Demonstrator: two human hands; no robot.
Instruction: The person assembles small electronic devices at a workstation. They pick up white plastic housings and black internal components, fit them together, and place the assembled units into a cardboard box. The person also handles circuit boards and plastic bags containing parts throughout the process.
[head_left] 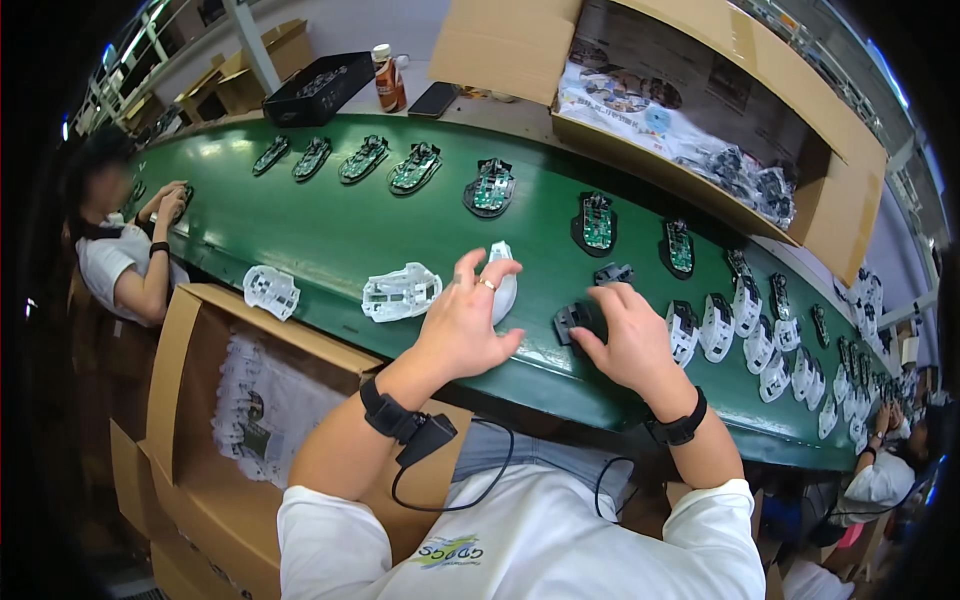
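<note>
the white shell (504, 302) lies behind the fingertips of the left hand (468, 322), in the gap toward its thumb. it is probably light, stiff, smooth plastic that could slide; its long side edges look the best place to take hold, without squeezing hard. those fingers are spread and bent, thumb well apart; whether they touch the shell i cannot tell.

the black part (566, 326) sits just left of the fingers of the right hand (635, 335), which are half curled; a pinch on it cannot be made out. it looks small and hard, best held by its sides. another black piece (613, 272) lies just beyond those fingertips.

farther beyond both hands' fingers, bare circuit boards (493, 187) line the green table (300, 222); their tops look fragile, so edges suit better.
</note>
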